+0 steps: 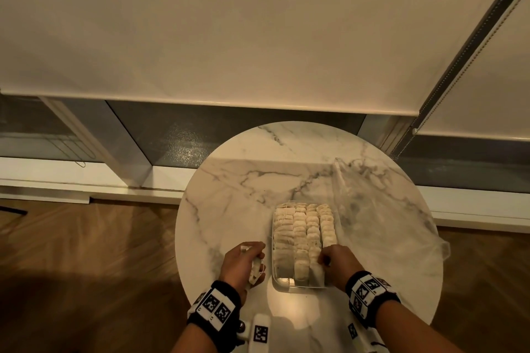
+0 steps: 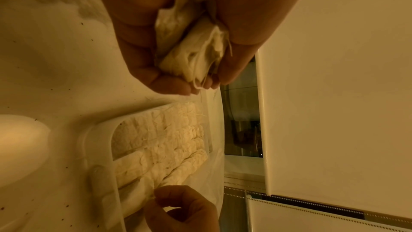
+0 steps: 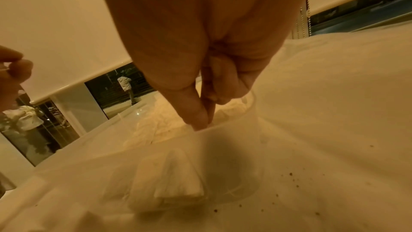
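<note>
- Your left hand (image 1: 242,264): nearest item, over the table's near left part, just left of the container. The fingers are curled tight round the loose tea bags (image 2: 191,48).
- Loose tea bags: a small bunch of flat, off-white paper sachets, crumpled together in your palm. Thin strings trail from them, and one end sticks out past your fingertips.
- Your right hand (image 1: 337,262): at the container's near right corner. The thumb and forefinger are pressed together on the top edge of the near tea bag (image 1: 317,276), and the other fingers are curled in.
- Near tea bag: pale, upright, first in the right-hand row, inside the container.
- Container (image 1: 298,287): a clear, rectangular plastic tub with a shallow wall, standing on the table between your hands.
- Packed tea bags (image 1: 301,232): four close rows standing on edge and running away from you, cream-coloured with loose threads on top. The near left corner shows a gap.
- Table (image 1: 243,186): round, white marble pattern with grey veins. Dark specks lie near the container.
- Plastic bag (image 1: 387,218): clear and crumpled, lying right of the container and touching its side.
- Floor (image 1: 86,238): brown wood, beyond the table edge.
- Roller blind (image 1: 229,23): cream, lowered most of the way over the dark window behind.
</note>
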Tool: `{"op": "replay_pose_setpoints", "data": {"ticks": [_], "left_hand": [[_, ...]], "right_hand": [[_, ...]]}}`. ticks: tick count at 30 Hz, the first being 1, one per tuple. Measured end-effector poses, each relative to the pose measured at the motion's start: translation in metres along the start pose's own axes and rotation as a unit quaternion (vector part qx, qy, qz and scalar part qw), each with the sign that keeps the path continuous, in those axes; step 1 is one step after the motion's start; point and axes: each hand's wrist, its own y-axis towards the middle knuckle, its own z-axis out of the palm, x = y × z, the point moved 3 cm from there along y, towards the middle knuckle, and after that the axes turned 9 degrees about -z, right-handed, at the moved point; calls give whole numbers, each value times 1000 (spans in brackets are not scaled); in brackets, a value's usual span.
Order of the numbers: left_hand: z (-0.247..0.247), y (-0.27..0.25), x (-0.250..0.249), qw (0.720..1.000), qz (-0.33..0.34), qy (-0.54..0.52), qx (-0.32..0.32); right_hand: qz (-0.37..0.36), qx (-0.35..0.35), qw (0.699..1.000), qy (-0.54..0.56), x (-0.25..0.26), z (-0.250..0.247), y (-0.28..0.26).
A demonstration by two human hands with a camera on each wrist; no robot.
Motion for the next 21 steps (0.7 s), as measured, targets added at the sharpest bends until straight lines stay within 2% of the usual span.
{"op": "replay_pose_setpoints", "data": {"ticks": [5,8,11,14,19,21], "left_hand": [[4,-3,0,1000,-4,3,-1],[12,-10,0,999,-15,-15,25],[21,-18,2,993,-69,-64,75],[30,-24,1,971,-125,-139,150],[41,-37,-5,928,-155,-238,242],[45,-44,-9,917,-153,-253,267]], "right_hand": [[-25,-20,999,-7,3,-3,-2],[-26,7,1000,-9,3,-1,-7],[-26,14,1000,11,5,-4,-10],[-57,-24,996,70,19,-20,-11],[-166,-114,949,244,64,-66,-23],[-203,-129,930,277,83,-86,-32]]}}
